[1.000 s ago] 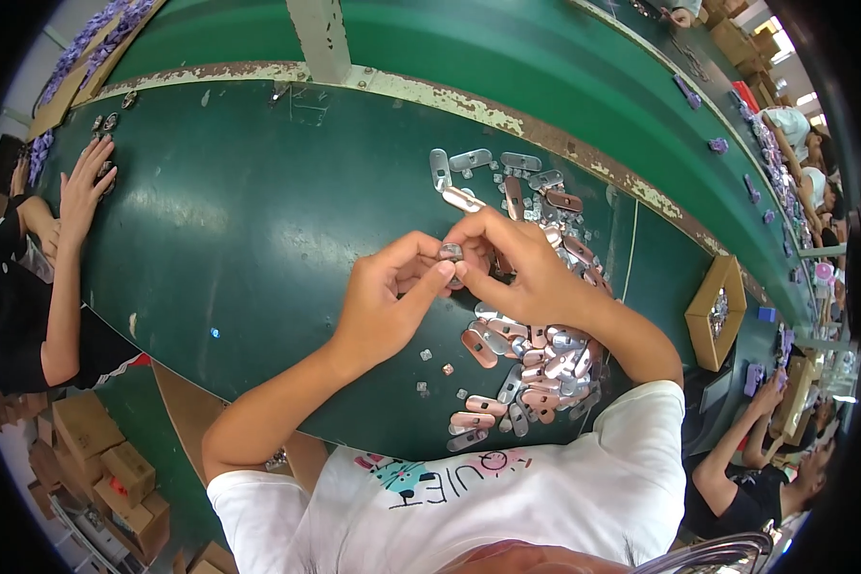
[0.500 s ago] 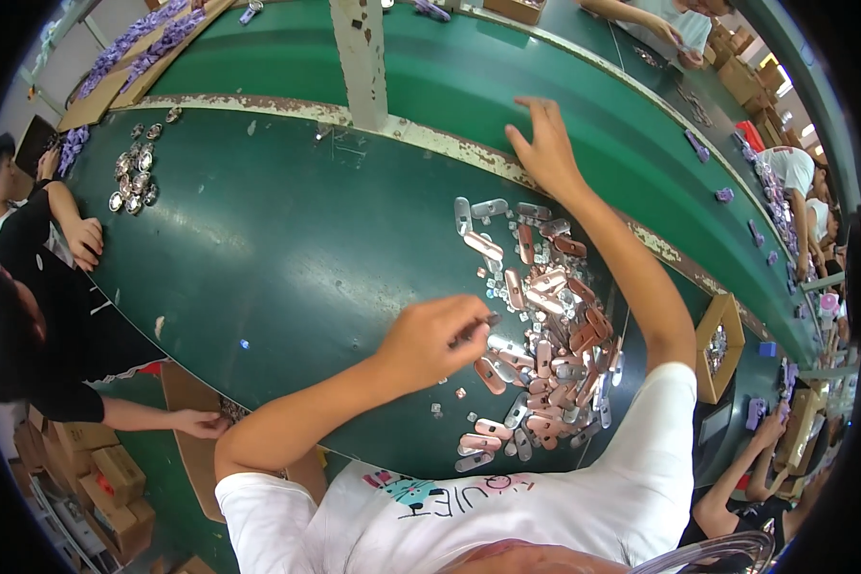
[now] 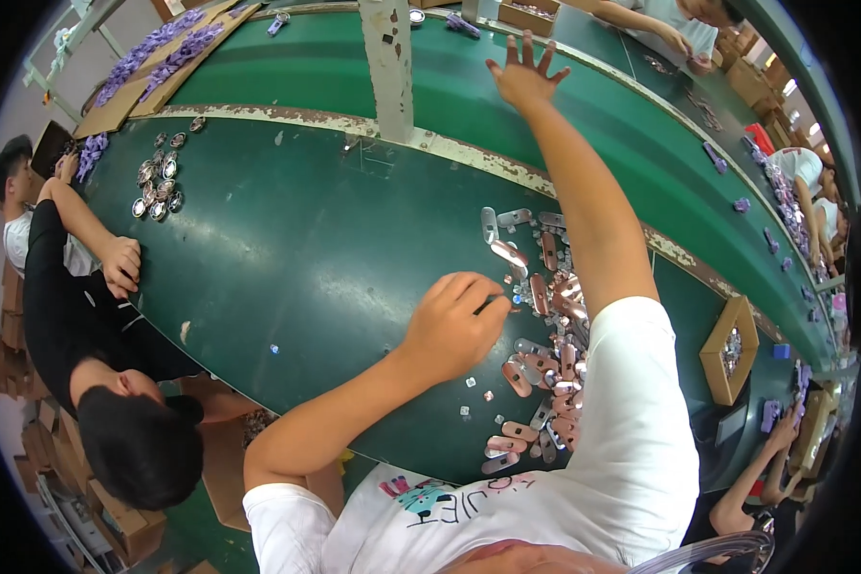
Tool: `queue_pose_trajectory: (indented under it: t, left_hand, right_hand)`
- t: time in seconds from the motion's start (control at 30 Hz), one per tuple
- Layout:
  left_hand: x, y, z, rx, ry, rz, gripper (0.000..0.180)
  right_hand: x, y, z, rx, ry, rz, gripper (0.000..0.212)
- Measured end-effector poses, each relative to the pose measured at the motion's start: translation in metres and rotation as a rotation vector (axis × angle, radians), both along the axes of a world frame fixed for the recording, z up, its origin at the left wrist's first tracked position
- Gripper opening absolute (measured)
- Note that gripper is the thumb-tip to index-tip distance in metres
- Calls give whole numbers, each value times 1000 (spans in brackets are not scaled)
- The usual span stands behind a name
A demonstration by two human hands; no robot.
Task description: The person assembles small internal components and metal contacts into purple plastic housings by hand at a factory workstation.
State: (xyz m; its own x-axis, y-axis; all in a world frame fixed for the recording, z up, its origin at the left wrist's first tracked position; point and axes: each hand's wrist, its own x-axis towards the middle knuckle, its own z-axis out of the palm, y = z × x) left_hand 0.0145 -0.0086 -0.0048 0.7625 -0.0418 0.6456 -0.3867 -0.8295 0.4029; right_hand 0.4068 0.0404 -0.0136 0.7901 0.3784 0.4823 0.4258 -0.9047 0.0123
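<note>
My right hand [image 3: 529, 78] reaches far out over the green conveyor belt [image 3: 469, 107], fingers spread wide, nothing in it. My left hand [image 3: 457, 323] hovers over the dark green table [image 3: 287, 258], its fingers curled together. Whatever they may pinch is hidden or too small to name. Just right of it lies a heap of small oblong metal plates [image 3: 517, 380], some copper-coloured and some silver, each with a small dark slot. Small clear pieces [image 3: 465, 410] are scattered among and beside them. My right upper arm and sleeve hide part of the heap.
Round shiny metal parts [image 3: 159, 182] lie at the table's far left, near a co-worker's hand [image 3: 121, 266]. A chipped white post [image 3: 387, 77] rises at the belt's near edge. A cardboard box [image 3: 727, 349] of small parts stands at right. Purple pieces [image 3: 463, 26] ride the belt.
My right hand has moved farther out over the belt and spread its fingers. My left hand stays beside the heap, still curled. The co-worker at left has leaned down and inward.
</note>
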Motion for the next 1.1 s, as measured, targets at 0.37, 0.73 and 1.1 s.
queue_pose_trajectory:
  t: [0.37,0.73,1.1]
  left_hand:
    - [-17,-16,-3,-85,137,-63,10]
    - [-32,-28,13,-186,311,-164,23]
    - [-26,-16,6,-112,172,3,20]
  right_hand:
    - [9,11,-3,-55,461,124,70]
    - [91,51,-23,21,290,120,72]
    - [90,23,0,-89,116,-48,47]
